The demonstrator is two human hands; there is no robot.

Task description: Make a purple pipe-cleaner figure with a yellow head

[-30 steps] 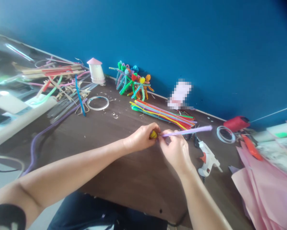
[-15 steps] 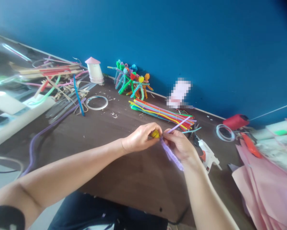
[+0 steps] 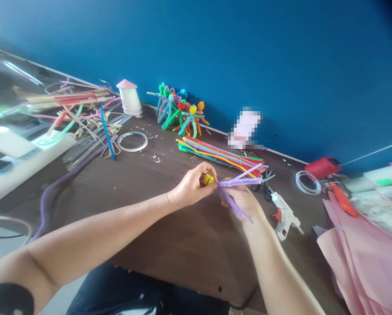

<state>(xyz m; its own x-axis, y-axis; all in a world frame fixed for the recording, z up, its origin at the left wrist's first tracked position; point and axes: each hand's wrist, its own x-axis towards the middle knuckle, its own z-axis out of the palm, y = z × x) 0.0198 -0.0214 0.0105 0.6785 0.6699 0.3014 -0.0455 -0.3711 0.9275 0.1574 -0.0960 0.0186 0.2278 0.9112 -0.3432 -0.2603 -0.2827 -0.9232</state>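
Note:
My left hand (image 3: pixel 192 186) pinches a small yellow pipe-cleaner ball (image 3: pixel 208 179) between thumb and fingers. My right hand (image 3: pixel 241 203) grips lilac pipe cleaners (image 3: pixel 240 182) right beside it, twisted at the ball. One lilac strand points right, another slants down toward my wrist, and a thin one rises toward a bundle of multicoloured pipe cleaners (image 3: pixel 218 154). The hands hover above the dark wooden desk (image 3: pixel 182 245), and my fingers hide the twist itself.
Pipe-cleaner figures (image 3: pixel 182 109) stand against the blue wall (image 3: pixel 248 52). Scissors (image 3: pixel 263 188) and a white hot glue gun (image 3: pixel 284 214) lie right of my hands. Pink paper sheets (image 3: pixel 356 262), a red spool (image 3: pixel 322 168) and strips (image 3: pixel 74 98) flank the desk.
The lilac strands have changed from one straight piece to several spread arms around the yellow ball. The hands have stayed close together, with the left rising slightly.

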